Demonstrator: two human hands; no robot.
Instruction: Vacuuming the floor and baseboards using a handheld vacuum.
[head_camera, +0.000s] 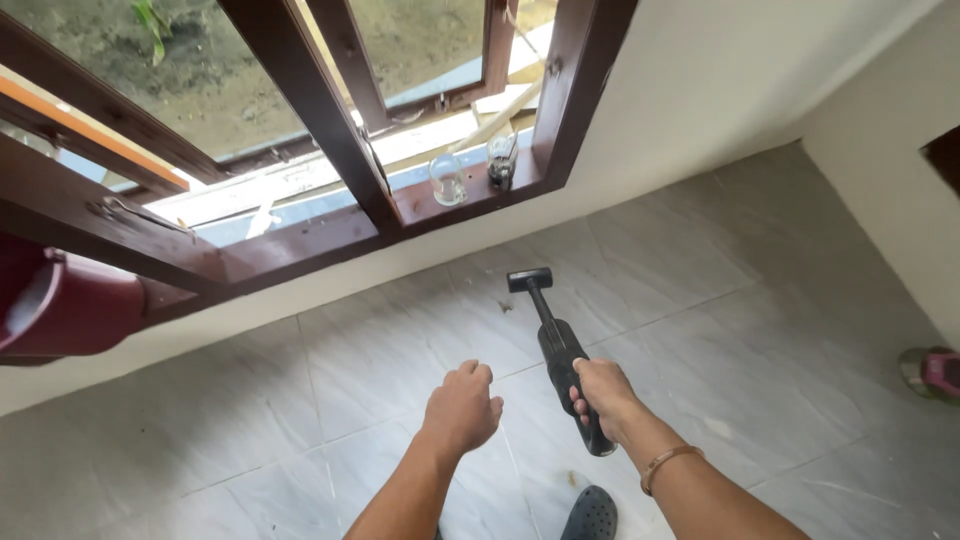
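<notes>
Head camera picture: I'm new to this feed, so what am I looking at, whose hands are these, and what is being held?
There is one picture, taken by a camera worn on a person's head and looking down at their own two bare hands. The right hand, with a bracelet on its wrist, grips a black handheld vacuum whose flat nozzle points at the grey tiled floor. The left hand is a loose fist holding nothing. Ahead is a brown wooden window frame; a clear glass stands on its sill. A dark sandal shows at the bottom edge.
</notes>
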